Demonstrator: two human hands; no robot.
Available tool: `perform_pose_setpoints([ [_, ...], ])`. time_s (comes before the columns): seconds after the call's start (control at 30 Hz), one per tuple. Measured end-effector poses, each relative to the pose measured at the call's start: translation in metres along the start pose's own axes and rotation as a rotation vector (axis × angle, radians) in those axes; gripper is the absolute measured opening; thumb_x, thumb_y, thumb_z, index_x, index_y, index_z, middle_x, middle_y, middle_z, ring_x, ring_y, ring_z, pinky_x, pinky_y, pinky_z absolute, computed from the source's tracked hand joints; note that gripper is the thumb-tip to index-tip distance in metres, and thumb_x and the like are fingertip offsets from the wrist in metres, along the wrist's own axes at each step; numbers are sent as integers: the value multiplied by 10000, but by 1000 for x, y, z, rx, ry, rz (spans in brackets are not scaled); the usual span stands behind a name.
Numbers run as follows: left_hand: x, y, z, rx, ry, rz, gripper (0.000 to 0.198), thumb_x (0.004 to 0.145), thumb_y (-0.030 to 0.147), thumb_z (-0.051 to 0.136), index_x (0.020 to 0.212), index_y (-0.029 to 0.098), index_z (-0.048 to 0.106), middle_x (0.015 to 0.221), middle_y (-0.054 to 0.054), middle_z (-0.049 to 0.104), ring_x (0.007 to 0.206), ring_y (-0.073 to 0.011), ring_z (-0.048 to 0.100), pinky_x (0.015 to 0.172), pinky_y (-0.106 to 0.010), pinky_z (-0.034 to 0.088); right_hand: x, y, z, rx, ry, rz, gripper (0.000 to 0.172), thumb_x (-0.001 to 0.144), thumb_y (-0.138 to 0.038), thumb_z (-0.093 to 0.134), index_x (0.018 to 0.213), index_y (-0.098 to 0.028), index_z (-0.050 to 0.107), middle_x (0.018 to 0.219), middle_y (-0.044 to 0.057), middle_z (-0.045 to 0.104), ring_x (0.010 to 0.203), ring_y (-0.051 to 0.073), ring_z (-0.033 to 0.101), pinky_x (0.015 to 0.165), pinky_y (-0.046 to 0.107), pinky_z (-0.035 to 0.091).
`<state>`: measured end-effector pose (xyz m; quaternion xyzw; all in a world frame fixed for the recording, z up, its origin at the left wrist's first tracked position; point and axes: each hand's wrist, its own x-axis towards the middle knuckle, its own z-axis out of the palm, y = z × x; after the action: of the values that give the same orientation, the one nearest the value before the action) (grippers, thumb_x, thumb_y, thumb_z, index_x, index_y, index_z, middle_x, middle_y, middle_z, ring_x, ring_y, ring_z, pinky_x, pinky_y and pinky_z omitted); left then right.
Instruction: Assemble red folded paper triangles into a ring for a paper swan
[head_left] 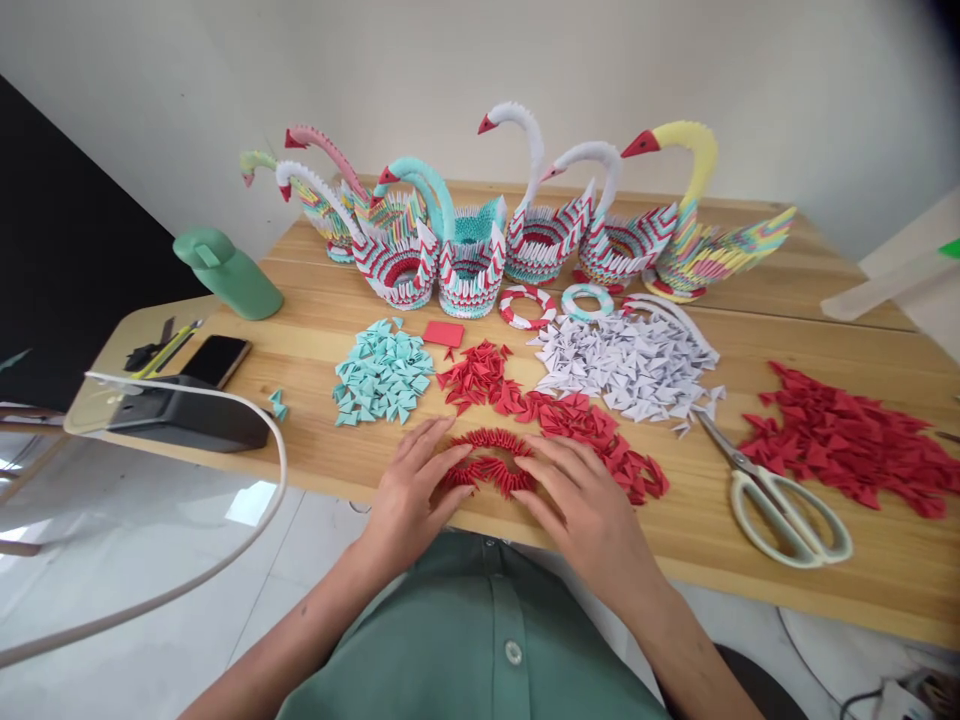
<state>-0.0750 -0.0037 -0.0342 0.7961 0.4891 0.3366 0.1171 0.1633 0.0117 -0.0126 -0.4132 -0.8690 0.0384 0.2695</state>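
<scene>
A ring of red folded paper pieces (491, 438) lies at the table's front edge, in front of my body. Its near side dips inward at the middle. My left hand (411, 480) curls round the left end of the ring, thumb on the near side and fingers on the far side. Round the right end, my right hand (581, 500) grips in the same way. Just beyond the ring are loose red paper triangles (577, 425), a pile of turquoise triangles (382, 372) and a heap of white triangles (630, 360).
Several folded-paper swans (472, 265) stand along the back. Scissors (787, 510) and more red triangles (855, 435) lie at the right. A green bottle (229, 275), a phone (216, 360) and a black box (191, 415) with a white cable (281, 450) are at the left.
</scene>
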Motion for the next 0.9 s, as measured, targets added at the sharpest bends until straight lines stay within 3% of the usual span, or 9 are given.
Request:
perform_pose_setpoints([
  [0.33, 6, 5, 6, 42, 2, 2, 244, 890, 244, 688, 1110, 175, 610, 1346, -176, 525, 1320, -355, 466, 1064, -601, 448, 15, -4, 17, -23, -133, 11, 357, 916, -390, 650, 1172, -142, 658, 1351, 154, 599, 1258, 334, 505, 1091, 568, 432],
  [0.7, 10, 6, 5, 40, -29, -21, 137, 886, 174, 638, 1022, 167, 625, 1317, -159, 530, 1301, -346, 477, 1063, -567, 460, 13, 0, 17, 21, -165, 32, 244, 920, -236, 626, 1150, -160, 651, 1355, 136, 595, 1289, 307, 495, 1103, 532, 441],
  [0.9, 11, 7, 2, 6, -54, -42, 204, 879, 94, 572, 1048, 168, 658, 1321, -152, 532, 1307, -326, 473, 1074, -541, 456, 12, 0, 14, 34, -189, 35, 224, 945, -200, 554, 1150, -165, 636, 1358, 139, 586, 1309, 308, 478, 1101, 543, 442],
])
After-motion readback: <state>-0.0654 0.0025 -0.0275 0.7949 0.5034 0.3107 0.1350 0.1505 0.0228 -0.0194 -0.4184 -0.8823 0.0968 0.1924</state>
